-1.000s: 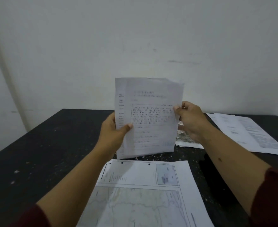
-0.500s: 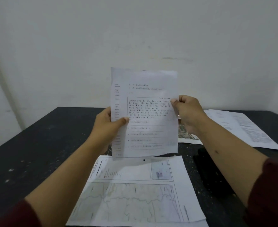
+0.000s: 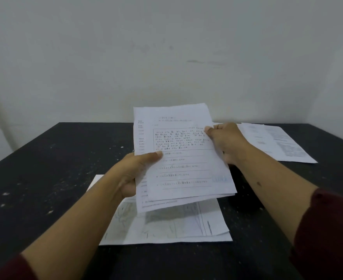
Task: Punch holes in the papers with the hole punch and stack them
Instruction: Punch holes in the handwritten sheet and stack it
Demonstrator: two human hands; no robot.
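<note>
Both hands hold a small bundle of printed sheets (image 3: 183, 162) above the black table. My left hand (image 3: 135, 172) pinches its left edge, thumb on top. My right hand (image 3: 225, 141) pinches the right edge higher up. The sheets lean back towards the table, their edges slightly fanned. Under them lies a stack of papers (image 3: 166, 229) with a map sheet on top, partly hidden by the bundle. No hole punch can be seen.
More printed papers (image 3: 275, 142) lie at the back right of the black table (image 3: 45, 168), which is speckled with white bits. A pale wall (image 3: 166, 57) rises right behind the table's far edge.
The held sheets have dropped from upright to leaning back, lower over the map stack. Both hands came down with them, and the sheets' edges now show slightly fanned.
</note>
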